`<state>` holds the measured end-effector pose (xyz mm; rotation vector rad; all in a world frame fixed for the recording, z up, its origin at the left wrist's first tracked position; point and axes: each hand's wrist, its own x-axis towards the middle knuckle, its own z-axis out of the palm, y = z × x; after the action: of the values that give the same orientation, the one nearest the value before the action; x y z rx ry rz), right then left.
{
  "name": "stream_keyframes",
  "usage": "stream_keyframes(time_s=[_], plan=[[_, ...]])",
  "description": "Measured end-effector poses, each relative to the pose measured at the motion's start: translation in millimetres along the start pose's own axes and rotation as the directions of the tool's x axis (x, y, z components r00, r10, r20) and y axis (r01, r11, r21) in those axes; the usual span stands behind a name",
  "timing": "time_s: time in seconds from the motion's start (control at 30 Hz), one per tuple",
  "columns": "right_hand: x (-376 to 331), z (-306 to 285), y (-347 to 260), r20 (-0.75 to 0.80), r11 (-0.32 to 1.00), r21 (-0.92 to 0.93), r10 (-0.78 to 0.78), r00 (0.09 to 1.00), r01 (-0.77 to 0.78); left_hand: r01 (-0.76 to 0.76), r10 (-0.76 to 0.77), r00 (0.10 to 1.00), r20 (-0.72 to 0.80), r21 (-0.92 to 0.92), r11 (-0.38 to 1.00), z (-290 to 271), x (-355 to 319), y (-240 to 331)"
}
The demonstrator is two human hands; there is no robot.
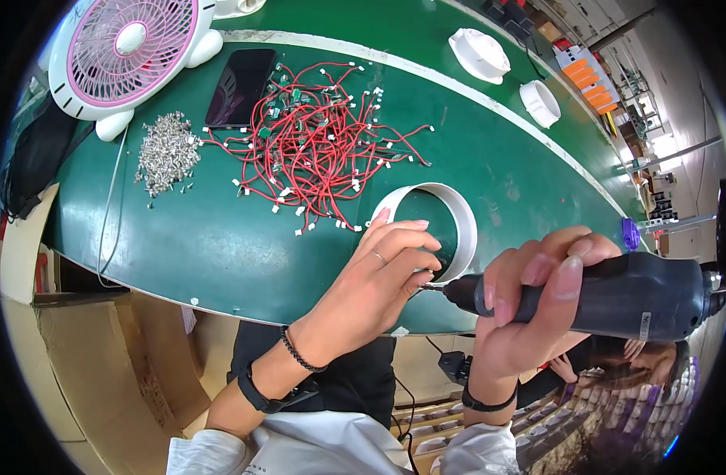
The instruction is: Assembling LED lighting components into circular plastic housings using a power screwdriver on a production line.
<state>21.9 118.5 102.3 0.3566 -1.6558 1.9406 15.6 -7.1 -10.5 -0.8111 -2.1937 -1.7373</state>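
your right hand (529, 305) is wrapped tight around the dark electric screwdriver (616, 297), tip levelled at the white ring (466, 226) (near table edge); your left hand (375, 281) pinches that ring's rim, steadying it.

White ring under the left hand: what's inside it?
Inside the white ring only bare green table shows. The left hand covers its near edge, so the spot where the electric screwdriver tip meets it is hidden.
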Motion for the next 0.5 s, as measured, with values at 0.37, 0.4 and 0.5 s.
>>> stream_keyframes(time_s=[0.37, 0.4, 0.5], plan=[[0, -1, 0, -0.021, 0.986, -0.151, -0.068, 0.997, 0.064, 0.018, 0.006, 0.995, -0.104, 0.227, 0.974, -17, -12, 29], [0, 1, -4, -0.023, 0.991, -0.124, -0.046, 0.999, 0.043, 0.006, 0.026, 0.992, -0.123, 0.25, 0.968, -14, -16, 30], [-1, 7, -7, -0.018, 0.995, -0.096, -0.031, 0.999, 0.029, 0.002, 0.046, 0.99, -0.135, 0.336, 0.942, -13, -20, 31]])
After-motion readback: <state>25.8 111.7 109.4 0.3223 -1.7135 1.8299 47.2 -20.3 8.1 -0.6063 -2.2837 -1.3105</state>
